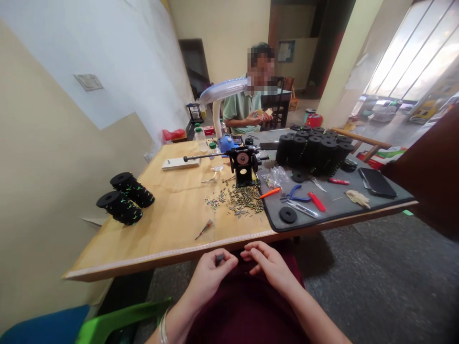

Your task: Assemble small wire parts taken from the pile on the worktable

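Both my hands rest over my lap, below the near edge of the wooden table [172, 224]. My left hand [211, 273] is closed in a pinch on a small dark piece [219, 258]. My right hand [267, 263] sits right beside it with fingers curled, fingertips nearly meeting the left; I cannot make out anything in it. On the table ahead lie a heap of small metal pieces [240, 198] and a black hand-crank winder [244, 165].
Two black spools [125, 198] lie at the table's left. A grey mat [333, 200] holds several black spools [313, 148], blue pliers [296, 193], red tools, a black disc and a phone [376, 181]. A small screwdriver [204, 229] lies near the front. Another person sits at the far end behind a lamp [222, 91].
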`<state>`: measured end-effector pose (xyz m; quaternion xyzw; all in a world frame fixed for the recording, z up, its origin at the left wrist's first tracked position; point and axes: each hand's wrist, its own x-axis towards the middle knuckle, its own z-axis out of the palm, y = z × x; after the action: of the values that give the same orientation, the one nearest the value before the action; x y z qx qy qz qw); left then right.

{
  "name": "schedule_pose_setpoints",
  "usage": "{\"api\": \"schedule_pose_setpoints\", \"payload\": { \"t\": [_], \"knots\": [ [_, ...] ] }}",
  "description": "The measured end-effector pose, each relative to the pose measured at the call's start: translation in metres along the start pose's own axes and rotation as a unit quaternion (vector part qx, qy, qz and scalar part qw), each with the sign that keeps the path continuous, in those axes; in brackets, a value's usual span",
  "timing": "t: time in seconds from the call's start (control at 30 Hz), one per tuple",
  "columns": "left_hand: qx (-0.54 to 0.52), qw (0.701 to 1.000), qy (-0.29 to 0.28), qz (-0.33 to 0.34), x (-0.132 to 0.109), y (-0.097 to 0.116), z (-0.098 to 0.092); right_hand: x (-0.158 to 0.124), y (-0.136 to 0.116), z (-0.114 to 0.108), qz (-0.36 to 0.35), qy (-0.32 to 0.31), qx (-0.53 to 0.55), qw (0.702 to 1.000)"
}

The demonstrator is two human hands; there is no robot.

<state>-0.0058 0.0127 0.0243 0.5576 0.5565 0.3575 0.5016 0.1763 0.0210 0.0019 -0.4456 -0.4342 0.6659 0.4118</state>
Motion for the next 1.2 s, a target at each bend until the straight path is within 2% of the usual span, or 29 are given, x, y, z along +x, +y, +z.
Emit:
{"api": "schedule_pose_setpoints", "payload": {
  "t": [0.17,0.3,0.37,0.57,0.77,0.83,0.9,1.03,1.1,1.2],
  "knots": [
    [0.027,0.999,0.017,0.038,0.001,0.020,-0.001,0.003,-0.023,0.014,-0.068,-0.037,-0.011,0.997],
    [0.070,0.994,0.040,0.074,0.001,0.024,-0.004,0.006,-0.022,0.028,-0.044,-0.100,0.015,0.994],
    [0.093,0.991,0.046,0.084,0.001,0.022,-0.005,0.009,-0.018,0.032,-0.029,-0.109,0.007,0.994],
    [0.084,0.993,0.027,0.083,0.000,0.019,-0.008,0.008,-0.012,0.034,-0.048,-0.089,-0.065,0.993],
    [0.114,0.987,0.052,0.101,-0.002,0.016,-0.013,0.002,-0.008,0.034,-0.130,-0.020,-0.200,0.971],
    [0.143,0.980,0.071,0.117,0.001,0.014,-0.023,0.003,-0.004,0.033,-0.128,-0.010,-0.188,0.974],
    [0.186,0.968,0.112,0.127,0.008,0.012,-0.039,0.005,0.002,0.031,-0.113,-0.004,-0.146,0.983],
    [0.334,0.914,0.211,0.096,0.031,0.007,-0.080,0.009,0.014,0.027,-0.064,0.006,-0.051,0.997],
    [0.431,0.874,0.218,0.053,0.045,0.004,-0.096,0.010,0.019,0.027,-0.033,0.014,-0.018,0.999],
    [0.478,0.852,0.214,0.032,0.061,0.004,-0.108,0.010,0.022,0.027,-0.002,0.029,0.019,0.999]
  ]
}}
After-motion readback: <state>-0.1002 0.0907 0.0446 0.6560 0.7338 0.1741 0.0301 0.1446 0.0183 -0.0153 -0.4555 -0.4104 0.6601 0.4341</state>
